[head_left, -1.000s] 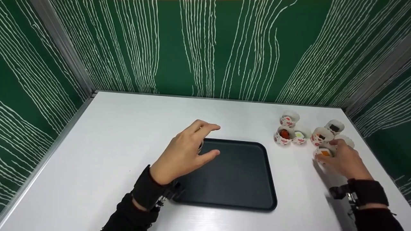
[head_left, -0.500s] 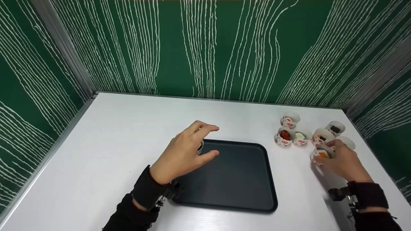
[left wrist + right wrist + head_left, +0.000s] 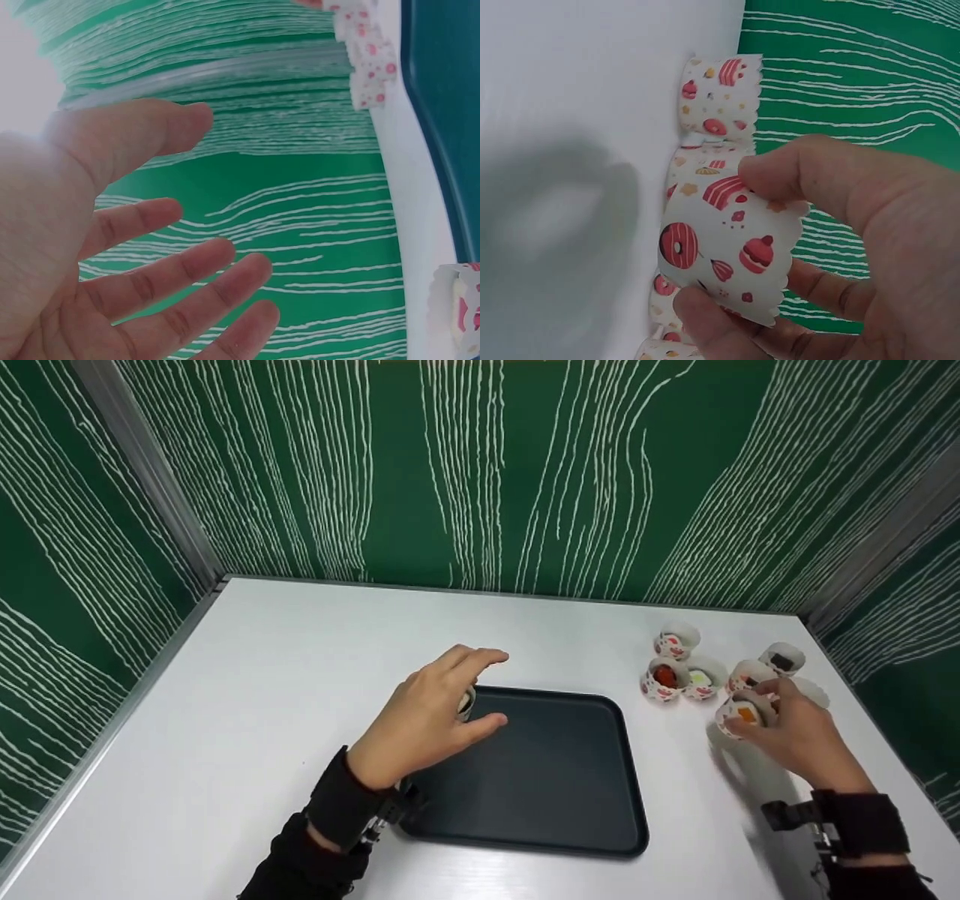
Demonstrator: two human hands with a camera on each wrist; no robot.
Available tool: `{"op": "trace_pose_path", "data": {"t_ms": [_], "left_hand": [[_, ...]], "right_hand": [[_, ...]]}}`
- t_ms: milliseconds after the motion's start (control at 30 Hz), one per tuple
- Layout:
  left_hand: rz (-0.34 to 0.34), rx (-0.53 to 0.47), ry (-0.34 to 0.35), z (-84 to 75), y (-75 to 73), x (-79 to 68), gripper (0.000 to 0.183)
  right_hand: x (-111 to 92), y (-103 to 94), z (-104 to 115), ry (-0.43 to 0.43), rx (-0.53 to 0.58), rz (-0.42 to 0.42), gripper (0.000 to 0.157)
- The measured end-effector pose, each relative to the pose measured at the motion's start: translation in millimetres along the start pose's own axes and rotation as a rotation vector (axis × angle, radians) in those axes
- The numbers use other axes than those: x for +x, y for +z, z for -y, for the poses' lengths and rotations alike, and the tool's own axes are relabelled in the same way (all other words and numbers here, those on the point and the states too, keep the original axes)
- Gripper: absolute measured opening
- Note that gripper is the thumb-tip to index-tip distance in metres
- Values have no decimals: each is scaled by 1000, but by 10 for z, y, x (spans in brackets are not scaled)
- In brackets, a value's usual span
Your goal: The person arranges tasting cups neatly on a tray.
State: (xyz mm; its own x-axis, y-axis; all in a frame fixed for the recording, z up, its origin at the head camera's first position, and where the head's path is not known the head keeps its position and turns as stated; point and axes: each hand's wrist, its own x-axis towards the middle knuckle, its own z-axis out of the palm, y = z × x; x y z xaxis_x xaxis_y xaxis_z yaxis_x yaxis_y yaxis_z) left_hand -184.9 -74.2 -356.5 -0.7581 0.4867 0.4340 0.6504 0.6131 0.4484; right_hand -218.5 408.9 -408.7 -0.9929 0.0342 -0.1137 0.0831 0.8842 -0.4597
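In the head view my right hand [image 3: 802,739] pinches a printed paper baking cup [image 3: 731,240] between thumb and fingers. Inside the cup sits a white, sushi-like piece with an orange middle [image 3: 746,714]. The cup is held slightly above the table, with a shadow beneath. My left hand [image 3: 420,712] hovers over the left part of a dark tray [image 3: 555,780], its fingers spread and apart from the thumb, holding nothing. Another cup [image 3: 466,703] stands by the tray's far left corner, mostly hidden behind that hand.
Several more filled paper cups stand at the back right of the white table [image 3: 262,660], one with a red piece [image 3: 665,676], one with a dark piece [image 3: 781,661]. A green wall [image 3: 397,472] with white lines encloses the table's back and sides.
My right hand has lifted the cup with the orange-centred piece and drawn it slightly left, away from the others. The left hand has stayed nearly still.
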Motion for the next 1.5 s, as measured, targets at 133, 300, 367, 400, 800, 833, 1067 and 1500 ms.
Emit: {"op": "trace_pose_path", "data": {"t_ms": [133,300,367,400,800,833,1067,1500], "left_hand": [[6,-5,-12,1,-2,-5,65],[14,-2,-24,-10,-14,1,66],[15,0,-27,-17,-21,1,66],[17,-1,-30,-19,-22,0,67],[57,-25,-70,-6,-42,3,65],[59,-25,-70,-7,-39,5,65],[75,-34,-57,2,38,22,66],[72,-45,-46,10,96,35,65]], "right_hand": [[-34,12,128,-57,13,-41,83],[-84,22,316,-127,31,-91,77],[-112,25,395,-146,35,-100,74],[-126,26,433,-157,37,-106,73],[-196,184,995,-332,92,-183,62],[-202,198,1032,-347,99,-183,63],[-234,326,1236,-402,134,-159,55],[-265,511,1721,-458,213,-65,53]]}}
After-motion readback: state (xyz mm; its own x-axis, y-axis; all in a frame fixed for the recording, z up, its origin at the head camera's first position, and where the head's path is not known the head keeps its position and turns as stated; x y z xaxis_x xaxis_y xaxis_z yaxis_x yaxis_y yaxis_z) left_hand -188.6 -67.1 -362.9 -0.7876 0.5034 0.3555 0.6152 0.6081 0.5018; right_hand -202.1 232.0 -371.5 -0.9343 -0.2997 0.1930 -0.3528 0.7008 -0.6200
